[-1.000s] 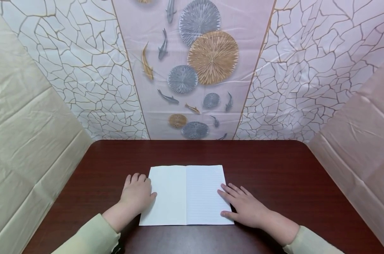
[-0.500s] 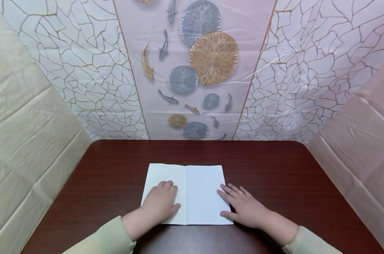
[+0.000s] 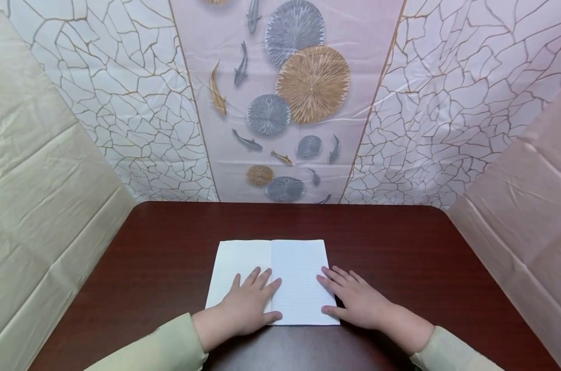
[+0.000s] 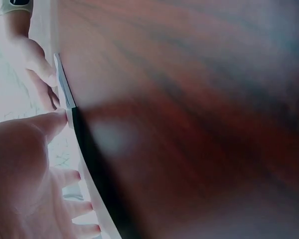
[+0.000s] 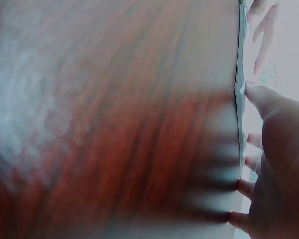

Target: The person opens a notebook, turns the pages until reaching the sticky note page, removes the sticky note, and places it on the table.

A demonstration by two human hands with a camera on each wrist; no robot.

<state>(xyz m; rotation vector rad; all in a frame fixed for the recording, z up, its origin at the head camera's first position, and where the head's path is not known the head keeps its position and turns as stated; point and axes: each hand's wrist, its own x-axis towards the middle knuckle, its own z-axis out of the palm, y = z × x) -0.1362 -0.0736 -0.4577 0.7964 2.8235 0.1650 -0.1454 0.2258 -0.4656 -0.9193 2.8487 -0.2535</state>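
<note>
An open notebook (image 3: pixel 299 257) lies flat on the dark table, its left page blank and its right page faintly lined. My left hand (image 3: pixel 247 305) rests across the lower left page with fingers spread, the fingertips and thumb reaching the centre fold and the edge of the right page. On the notebook's right edge lies my right hand (image 3: pixel 361 304), fingers straight, thumb on the page. In the left wrist view the left hand (image 4: pixel 20 169) touches the notebook with its thumb and fingertips. The right wrist view shows the right hand (image 5: pixel 284 154) with its thumb at the notebook's edge (image 5: pixel 240 74).
A dark reddish-brown table (image 3: pixel 169 226) bears the notebook. Behind it hangs a patterned cloth (image 3: pixel 280 154) with fish and round leaf shapes. Plain beige cloth walls (image 3: pixel 44 206) stand on the left and right sides.
My left hand has moved right from the notebook's left edge across the left page to the centre fold, and its fingers have spread. The right hand has stayed in place.
</note>
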